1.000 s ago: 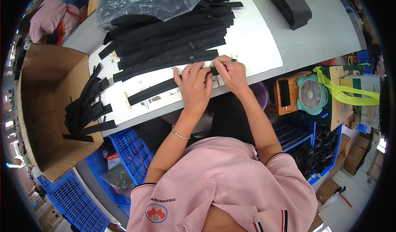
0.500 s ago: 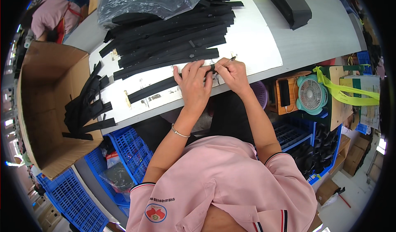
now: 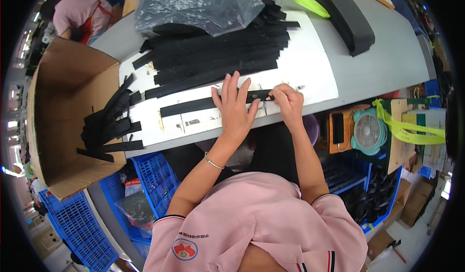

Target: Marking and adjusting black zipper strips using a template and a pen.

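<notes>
My left hand point(image 3: 235, 108) lies with its fingers spread over a single black fabric strip point(image 3: 191, 105) on a white board point(image 3: 310, 64). Close by, at the strip's right end, my right hand point(image 3: 289, 105) is closed, thumb and fingertips pinched together. Whatever sits inside that pinch is too small to make out. A little grey piece point(image 3: 255, 97) rests on the strip between the two hands. Just beyond them, many similar black strips point(image 3: 218, 54) are spread side by side in a broad layer.
A clear plastic bag point(image 3: 193, 6) covers the far strips. At left stands an open cardboard box point(image 3: 58, 107), with loose strips point(image 3: 109, 124) beside it. A black padded piece point(image 3: 344, 22) lies far right. A small fan point(image 3: 369, 131) and blue crates point(image 3: 155, 180) sit below the table edge.
The view has shifted. My left fingers have spread wider, and my right hand has lowered toward the strip's end. The thin pen-like tool seen above my right hand no longer shows plainly.
</notes>
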`<state>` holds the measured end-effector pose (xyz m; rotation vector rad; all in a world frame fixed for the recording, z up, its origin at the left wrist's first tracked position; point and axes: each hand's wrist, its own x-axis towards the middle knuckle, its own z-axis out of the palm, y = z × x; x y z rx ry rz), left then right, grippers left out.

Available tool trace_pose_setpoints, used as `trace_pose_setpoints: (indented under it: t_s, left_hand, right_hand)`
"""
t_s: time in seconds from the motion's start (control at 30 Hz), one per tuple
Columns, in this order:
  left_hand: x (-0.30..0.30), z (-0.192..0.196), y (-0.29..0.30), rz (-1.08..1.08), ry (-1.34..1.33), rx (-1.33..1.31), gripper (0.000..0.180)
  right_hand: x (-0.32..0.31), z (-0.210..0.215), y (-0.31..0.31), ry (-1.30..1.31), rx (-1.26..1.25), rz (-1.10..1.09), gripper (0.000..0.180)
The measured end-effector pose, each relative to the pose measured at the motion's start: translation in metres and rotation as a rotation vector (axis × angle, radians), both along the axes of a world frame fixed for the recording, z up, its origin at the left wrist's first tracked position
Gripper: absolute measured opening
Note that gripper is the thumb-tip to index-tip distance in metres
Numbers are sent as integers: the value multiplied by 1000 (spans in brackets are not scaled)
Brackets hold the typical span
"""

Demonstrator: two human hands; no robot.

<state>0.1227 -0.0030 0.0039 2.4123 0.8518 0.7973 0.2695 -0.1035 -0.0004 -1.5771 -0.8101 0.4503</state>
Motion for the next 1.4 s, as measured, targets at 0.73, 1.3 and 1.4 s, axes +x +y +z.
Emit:
trace_pose_setpoints:
  t_s: [0.73,1.3,1.4]
  left_hand:
    - [65,-13,138,-80,96,224,108]
    - [-286,1,74,522,226,213,60]
    - [-342,-3,85,566,345,268,57]
  right_hand:
    - [-1,-8,1,99,9,-44,20]
    - [-1,-3,2,44,-13,-25,20]
    - [-9,5,11,80,-14,76,23]
